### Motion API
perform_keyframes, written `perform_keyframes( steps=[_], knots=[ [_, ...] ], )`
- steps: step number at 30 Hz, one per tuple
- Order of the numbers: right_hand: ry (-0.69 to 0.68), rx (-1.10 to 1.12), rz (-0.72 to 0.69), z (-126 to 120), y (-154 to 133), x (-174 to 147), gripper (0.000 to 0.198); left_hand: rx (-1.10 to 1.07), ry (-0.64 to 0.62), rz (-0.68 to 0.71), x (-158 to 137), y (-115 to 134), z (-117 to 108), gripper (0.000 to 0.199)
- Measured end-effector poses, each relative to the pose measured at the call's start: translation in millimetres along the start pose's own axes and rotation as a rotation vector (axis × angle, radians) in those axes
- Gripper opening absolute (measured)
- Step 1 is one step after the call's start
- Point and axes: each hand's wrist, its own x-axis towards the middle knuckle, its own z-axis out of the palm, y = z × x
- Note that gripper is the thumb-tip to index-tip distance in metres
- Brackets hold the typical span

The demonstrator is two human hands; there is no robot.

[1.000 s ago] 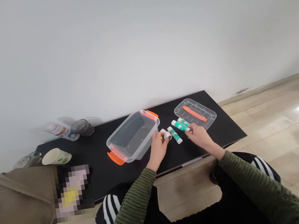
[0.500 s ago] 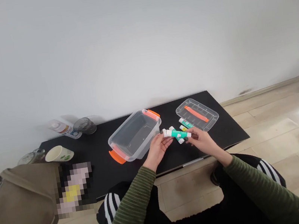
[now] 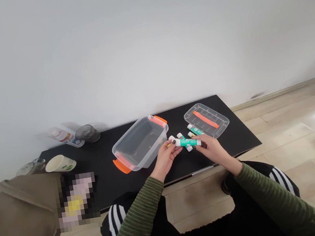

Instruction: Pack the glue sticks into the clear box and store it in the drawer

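A green and white glue stick [image 3: 188, 142] is held level above the table, between both hands. My left hand [image 3: 166, 158] pinches its left end with thumb and fingers, and my right hand [image 3: 213, 149] grips the right end. Beneath and behind it lie several more sticks, among them a green one with a white cap [image 3: 195, 129] beside the lid. Just left of my hands stands a clear plastic box [image 3: 143, 142] with orange latches, its top uncovered. The clear lid [image 3: 220, 122] with an orange handle rests flat on the table's right part.
On the black table [image 3: 104, 182], a paper cup [image 3: 60, 163], a dark glass [image 3: 88, 133] and a white spray bottle [image 3: 66, 137] stand at the left. A brown bag [image 3: 24, 219] overlaps the left edge. A plain wall rises behind.
The glue stick has turned slightly in my fingers and now lies more level. My hands have barely moved; the whole view has shifted a little.
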Motion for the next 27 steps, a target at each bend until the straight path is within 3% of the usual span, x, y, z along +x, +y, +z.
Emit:
perform_keyframes(
  steps=[4, 11, 22, 27],
  knots=[
    [-0.025, -0.051, -0.065, 3.1, -0.6, -2.8, 0.032, 0.025, -0.005, 0.017, -2.2, -0.4, 0.4, 0.032],
    [-0.037, -0.064, -0.049, 5.9, -1.4, -6.3, 0.033, 0.045, 0.007, 0.065, -3.2, 0.2, -0.6, 0.039],
    [-0.146, 0.034, 0.208, 3.2, -5.6, -10.0, 0.030, 0.127, -0.044, 0.005, -5.7, -3.0, -1.7, 0.044],
    [-0.245, -0.020, 0.167, 3.2, -3.8, -8.1, 0.027, 0.228, -0.076, 0.035, -0.4, -5.8, -2.1, 0.047]
  ],
)
